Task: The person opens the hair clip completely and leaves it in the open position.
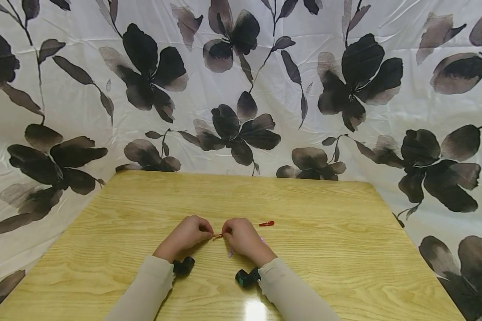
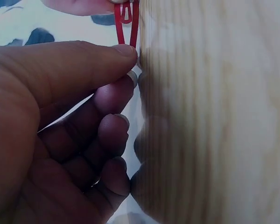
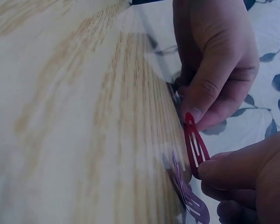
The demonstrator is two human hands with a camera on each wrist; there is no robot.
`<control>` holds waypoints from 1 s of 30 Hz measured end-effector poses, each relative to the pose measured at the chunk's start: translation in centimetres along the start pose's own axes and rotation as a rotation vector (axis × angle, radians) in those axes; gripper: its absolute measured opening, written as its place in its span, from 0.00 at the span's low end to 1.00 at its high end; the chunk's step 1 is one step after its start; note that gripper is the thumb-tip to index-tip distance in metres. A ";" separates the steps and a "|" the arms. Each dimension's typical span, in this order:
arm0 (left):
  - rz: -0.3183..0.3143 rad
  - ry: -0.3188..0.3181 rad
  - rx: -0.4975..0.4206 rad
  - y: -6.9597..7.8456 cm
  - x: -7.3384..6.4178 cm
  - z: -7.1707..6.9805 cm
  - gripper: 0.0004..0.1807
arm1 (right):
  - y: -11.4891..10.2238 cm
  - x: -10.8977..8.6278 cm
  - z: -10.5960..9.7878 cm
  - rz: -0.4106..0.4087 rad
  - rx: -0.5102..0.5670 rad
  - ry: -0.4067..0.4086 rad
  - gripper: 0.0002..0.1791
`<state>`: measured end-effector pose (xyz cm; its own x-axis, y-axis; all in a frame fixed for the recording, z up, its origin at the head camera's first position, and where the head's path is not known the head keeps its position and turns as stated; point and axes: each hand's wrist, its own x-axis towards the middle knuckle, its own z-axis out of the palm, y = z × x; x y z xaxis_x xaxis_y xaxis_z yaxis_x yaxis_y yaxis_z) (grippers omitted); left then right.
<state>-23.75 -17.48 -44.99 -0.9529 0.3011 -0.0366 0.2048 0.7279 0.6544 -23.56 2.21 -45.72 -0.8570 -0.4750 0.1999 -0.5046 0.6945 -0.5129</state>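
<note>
Between my two hands, just above the table, is a red snap hair clip (image 3: 196, 148). My left hand (image 1: 189, 234) pinches one end of it between thumb and index finger; in the left wrist view that hand's other fingers are curled close to the wood. Thumb and fingers of my right hand (image 1: 243, 238) grip the opposite end. The clip's slotted frame (image 2: 134, 25) shows in the left wrist view. A purple snap hair clip (image 3: 192, 203) lies on the table beside my right hand, partly hidden by it in the head view.
Another red hair clip (image 1: 267, 224) lies on the wood-grain table (image 1: 325, 249), beyond my right hand. Purple shows on both sides of the right hand; I cannot tell if it is one clip. A floral cloth (image 1: 297, 98) hangs behind the table.
</note>
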 end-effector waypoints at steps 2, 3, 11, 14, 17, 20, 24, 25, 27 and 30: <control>-0.001 -0.005 0.003 0.0 0.0 0.0 0.04 | 0.0 -0.1 0.0 -0.003 -0.003 -0.003 0.03; -0.002 -0.005 0.008 -0.1 0.0 0.1 0.04 | -0.1 -0.1 0.0 -0.004 -0.004 -0.005 0.03; -0.015 -0.005 0.008 0.0 0.1 0.1 0.05 | -0.1 -0.2 -0.1 -0.014 -0.016 -0.007 0.03; -0.015 -0.005 0.011 0.0 0.1 0.1 0.05 | -0.2 -0.2 -0.2 -0.018 -0.022 -0.006 0.03; -0.021 -0.006 0.015 -0.1 0.1 0.1 0.04 | -0.3 -0.3 -0.3 -0.016 -0.022 -0.009 0.04; -0.026 -0.007 0.023 0.0 0.1 0.1 0.04 | -0.3 -0.4 -0.5 -0.012 -0.012 -0.011 0.04; -0.021 0.004 0.051 0.5 0.0 -0.2 0.03 | -0.5 -0.4 -1.0 -0.014 0.002 -0.024 0.05; -0.022 0.008 0.055 0.7 -0.1 -0.4 0.03 | -0.6 -0.4 -1.2 -0.016 0.003 -0.031 0.05; -0.016 0.015 0.067 1.1 -0.2 -0.7 0.04 | -0.6 -0.4 -1.5 -0.013 0.013 -0.053 0.06; -0.002 0.015 0.083 1.9 -0.4 -1.0 0.05 | -0.5 -0.4 -2.2 0.002 0.040 -0.086 0.07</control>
<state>-23.18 -16.89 -42.95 -0.9566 0.2903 -0.0260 0.2198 0.7772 0.5895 -23.19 3.20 -43.69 -0.8449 -0.5195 0.1275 -0.4969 0.6740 -0.5466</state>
